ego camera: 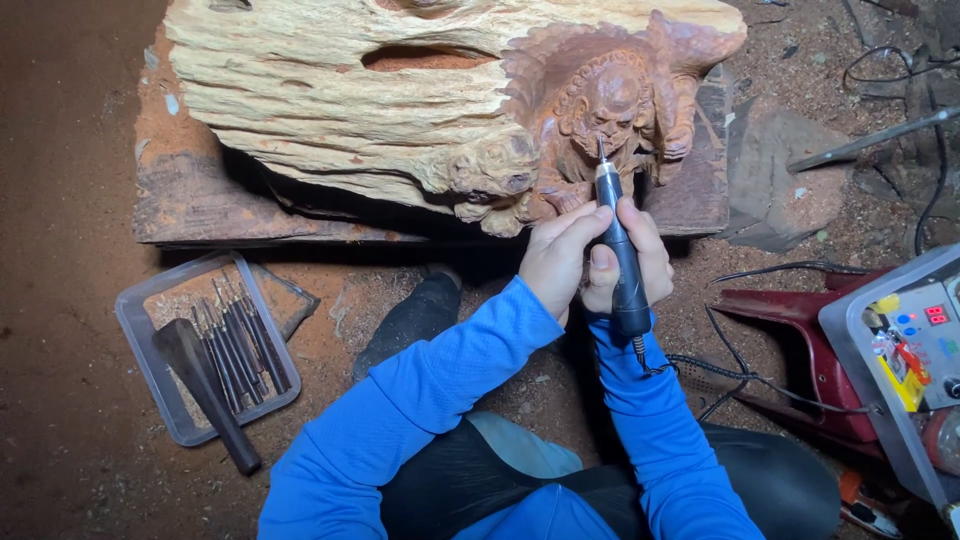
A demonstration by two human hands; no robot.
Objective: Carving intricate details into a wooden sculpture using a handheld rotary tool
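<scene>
A large pale piece of wood (380, 100) lies on a board, with a reddish carved seated figure (610, 110) at its right end. My right hand (640, 255) grips a dark pen-shaped rotary carving tool (622, 250), its thin bit touching the figure's chest. My left hand (560, 255) wraps against the tool and my right hand, steadying them. Both arms wear blue sleeves. A cable (700, 370) runs from the tool's lower end to the right.
A clear tray (145, 345) with several dark chisels and a mallet sits on the dirt at the left. A power unit in a plastic box (915, 350) rests on a red stool (800, 320) at the right. My dark shoe (410, 320) is below the board.
</scene>
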